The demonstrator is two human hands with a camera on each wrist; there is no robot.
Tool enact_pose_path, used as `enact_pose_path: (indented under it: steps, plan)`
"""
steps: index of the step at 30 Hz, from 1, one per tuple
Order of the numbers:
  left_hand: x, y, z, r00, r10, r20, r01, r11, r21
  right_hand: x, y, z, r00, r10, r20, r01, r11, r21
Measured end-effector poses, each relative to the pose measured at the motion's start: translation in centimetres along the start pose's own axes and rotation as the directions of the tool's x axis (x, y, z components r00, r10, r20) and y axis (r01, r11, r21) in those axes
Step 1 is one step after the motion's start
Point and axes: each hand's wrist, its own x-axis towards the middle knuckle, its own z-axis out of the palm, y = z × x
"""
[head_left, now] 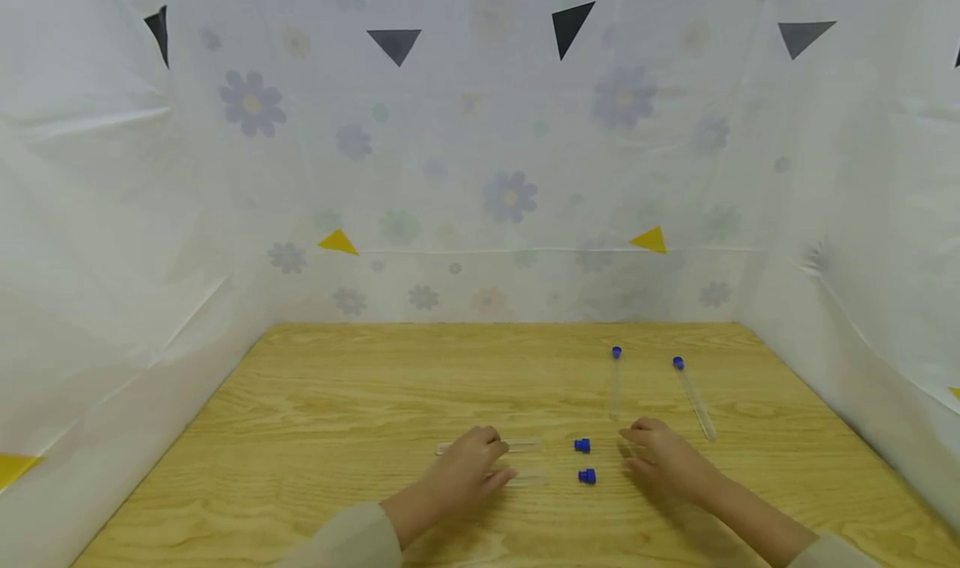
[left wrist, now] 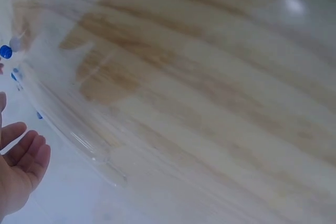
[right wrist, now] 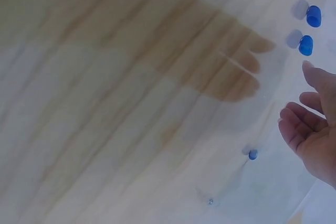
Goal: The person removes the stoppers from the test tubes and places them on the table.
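Crosswise, two clear test tubes (head_left: 527, 445) lie on the table (head_left: 337, 384) beneath the left hand (head_left: 463, 468), its loosely bent fingers holding nothing. Beyond their ends sit two blue caps (head_left: 582, 445), then the right hand (head_left: 666, 459), fingers relaxed and empty. Farther back lie two capped tubes (head_left: 697, 403).

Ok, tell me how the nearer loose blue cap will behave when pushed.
The nearer loose blue cap lies on its side and looks rounded, so it may roll; one end seems wider, so probably in a curve. It's far smaller than the right hand, so likely light.
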Motion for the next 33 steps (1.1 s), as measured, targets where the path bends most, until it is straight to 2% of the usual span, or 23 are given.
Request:
enact_pose_path:
  steps: [6, 13, 24, 33]
  plan:
    - [1.2, 0.5, 0.2, 1.0, -0.02, -0.012, 0.02, 1.0, 0.023, 0.1, 0.4, -0.2, 0.998, 0.053, 0.019, -0.053, 0.998, 0.019]
    - [2.7, 1.1, 0.4, 0.999, -0.028, -0.029, 0.028, 1.0, 0.012, 0.1, 0.6, -0.5, 0.982, 0.182, 0.049, -0.186, 0.977, 0.104]
    - [5.2, 2.9, 0.2, 0.995, -0.095, -0.022, 0.095, 0.995, 0.011, 0.5, 1.7, -0.6, 0.981, 0.186, 0.05, -0.188, 0.981, 0.045]
    - [6.5, 3.7, 0.7, 0.99, -0.142, -0.021, 0.141, 0.99, -0.015, 0.9, 2.4, -0.3, 0.987, 0.158, -0.017, -0.158, 0.987, -0.023]
